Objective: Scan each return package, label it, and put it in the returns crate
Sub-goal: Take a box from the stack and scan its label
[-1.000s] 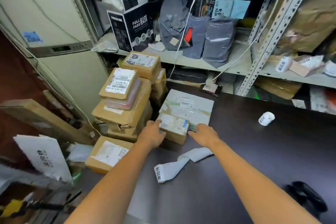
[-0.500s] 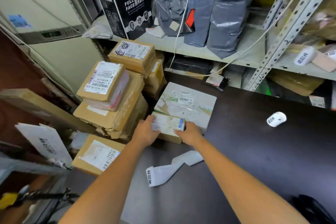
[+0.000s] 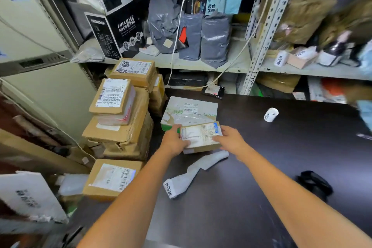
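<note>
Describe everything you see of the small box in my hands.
The small box is flat brown cardboard, its top mostly covered by a white label with a blue patch at the far right corner. It sits roughly level over the table, in front of a larger pale box. The left hand grips its left end; the right hand grips its right end. Whether it touches the table is unclear.

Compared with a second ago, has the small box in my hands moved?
Yes. The small box, gripped by the left hand and right hand, has shifted right along the flat box's near edge, from its left corner toward its right.
</note>
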`<action>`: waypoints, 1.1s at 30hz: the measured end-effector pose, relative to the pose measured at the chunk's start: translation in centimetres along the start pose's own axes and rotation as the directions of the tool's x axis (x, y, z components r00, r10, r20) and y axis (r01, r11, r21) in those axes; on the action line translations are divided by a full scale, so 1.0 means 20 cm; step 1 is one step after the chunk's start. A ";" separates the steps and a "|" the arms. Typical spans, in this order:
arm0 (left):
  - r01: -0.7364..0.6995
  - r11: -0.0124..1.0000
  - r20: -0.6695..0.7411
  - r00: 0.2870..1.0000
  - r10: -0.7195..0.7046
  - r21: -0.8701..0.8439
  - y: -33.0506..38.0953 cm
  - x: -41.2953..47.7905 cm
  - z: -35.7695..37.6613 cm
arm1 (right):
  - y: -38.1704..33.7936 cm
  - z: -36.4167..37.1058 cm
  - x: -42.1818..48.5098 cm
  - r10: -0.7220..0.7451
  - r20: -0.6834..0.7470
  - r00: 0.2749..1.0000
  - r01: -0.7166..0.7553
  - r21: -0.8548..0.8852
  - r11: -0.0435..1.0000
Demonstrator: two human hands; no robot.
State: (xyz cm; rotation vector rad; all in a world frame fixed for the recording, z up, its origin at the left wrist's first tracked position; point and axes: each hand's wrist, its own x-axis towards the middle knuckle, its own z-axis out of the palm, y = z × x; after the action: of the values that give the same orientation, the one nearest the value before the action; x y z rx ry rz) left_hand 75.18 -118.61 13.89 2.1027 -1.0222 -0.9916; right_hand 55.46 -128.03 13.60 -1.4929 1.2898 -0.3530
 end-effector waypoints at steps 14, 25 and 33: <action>-0.048 0.999 0.321 0.946 0.043 0.007 0.21 -0.19 0.77 | 0.52 -0.61 -0.18 0.067 -0.106 0.992 -0.073 -0.060 0.995; 0.105 0.993 0.328 0.937 -0.117 0.053 0.24 -0.21 1.07 | 0.68 -0.70 0.04 -0.007 0.051 0.999 0.020 -0.267 0.963; -0.011 1.000 0.344 0.939 0.003 0.023 0.24 -0.16 1.09 | 0.75 -0.70 0.02 -0.040 0.044 0.998 0.051 -0.296 0.954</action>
State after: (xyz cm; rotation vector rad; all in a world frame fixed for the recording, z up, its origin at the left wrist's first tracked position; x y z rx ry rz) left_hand 54.04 -122.50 6.78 1.9833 -1.2127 -1.3841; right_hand 36.93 -133.06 6.23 -1.7758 1.3226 -0.1630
